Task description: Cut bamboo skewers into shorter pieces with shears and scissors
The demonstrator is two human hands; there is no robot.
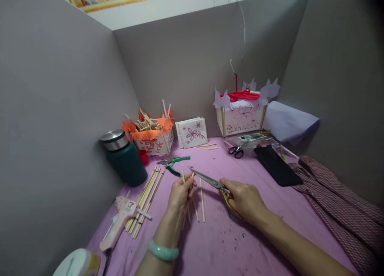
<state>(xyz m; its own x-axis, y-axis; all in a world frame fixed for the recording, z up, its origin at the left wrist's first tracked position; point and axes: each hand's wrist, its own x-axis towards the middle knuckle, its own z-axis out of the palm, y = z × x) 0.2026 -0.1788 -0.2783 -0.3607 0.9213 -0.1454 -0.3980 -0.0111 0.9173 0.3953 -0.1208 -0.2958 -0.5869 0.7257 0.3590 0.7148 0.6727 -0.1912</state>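
Observation:
My left hand [180,194], a green bangle on its wrist, is closed around thin wooden sticks [184,177] whose tips stand up past the fingers. In my right hand [244,198] are large scissors [211,181] with gold handles. Their blades point left, the tip close beside the held sticks; whether blade and stick touch I cannot tell. Just right of my left hand, a loose stick [202,204] lies on the pink cloth [240,244]. Green-handled pruning shears [174,161] rest beyond my left hand, and bundled sticks [148,196] with black bands lie to its left.
Left side: a glue gun [120,220], a teal bottle [124,160], a tub [78,263]. Along the back stand an orange-fringed box [153,146], flower-drawn cards [193,133] and a white box [243,120]. Right: small black scissors [237,151], a phone [276,166], a patterned cloth [339,204].

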